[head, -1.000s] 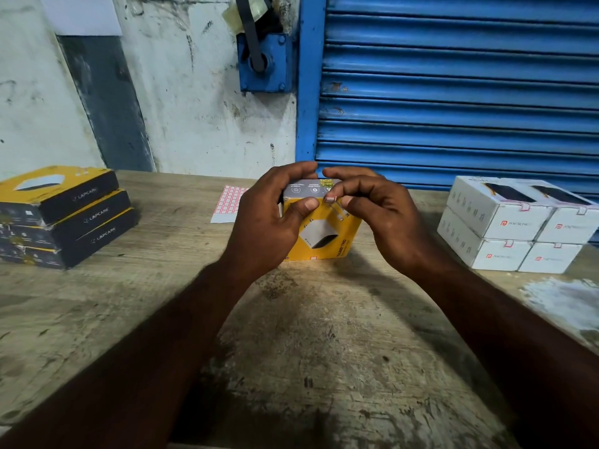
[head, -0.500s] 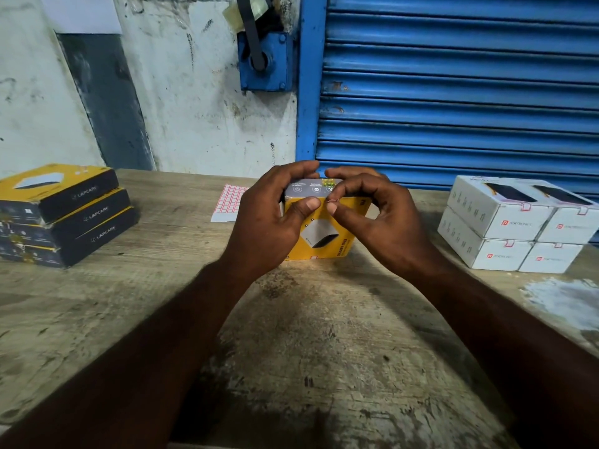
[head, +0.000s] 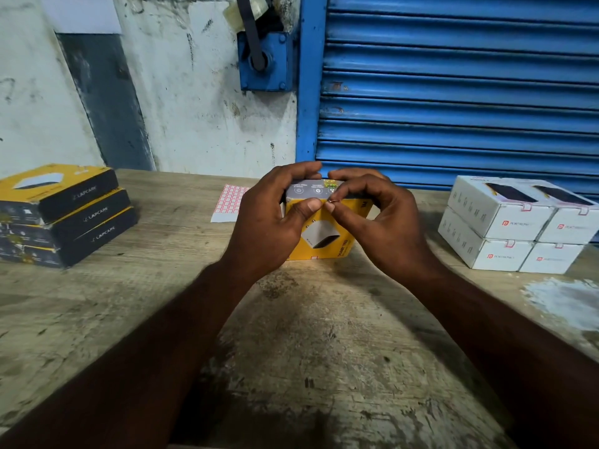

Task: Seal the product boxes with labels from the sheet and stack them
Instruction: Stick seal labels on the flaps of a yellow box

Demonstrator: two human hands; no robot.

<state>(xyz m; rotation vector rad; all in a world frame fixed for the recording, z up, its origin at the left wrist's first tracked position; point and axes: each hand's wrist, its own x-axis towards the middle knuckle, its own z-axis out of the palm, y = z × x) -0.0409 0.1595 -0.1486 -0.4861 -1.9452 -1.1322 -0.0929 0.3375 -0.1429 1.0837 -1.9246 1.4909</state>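
Sealing step. The left hand (head: 272, 218) wraps its grip round the yellow box (head: 324, 234), upright at the centre of the surface (head: 308, 351). The right hand (head: 379, 222) pinches a small label (head: 333, 199) in its grip at the box's upper front edge. The next move probably calls for pressing the label across the flap seam. The yellow stack (head: 64, 215) lies at 9 o'clock, the label sheet (head: 228, 202) at 11 and the white boxes (head: 512, 225) at 3. Open room lies toward 6.

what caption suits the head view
Left hand grips a yellow box on the table; right hand pinches a label at its top edge.
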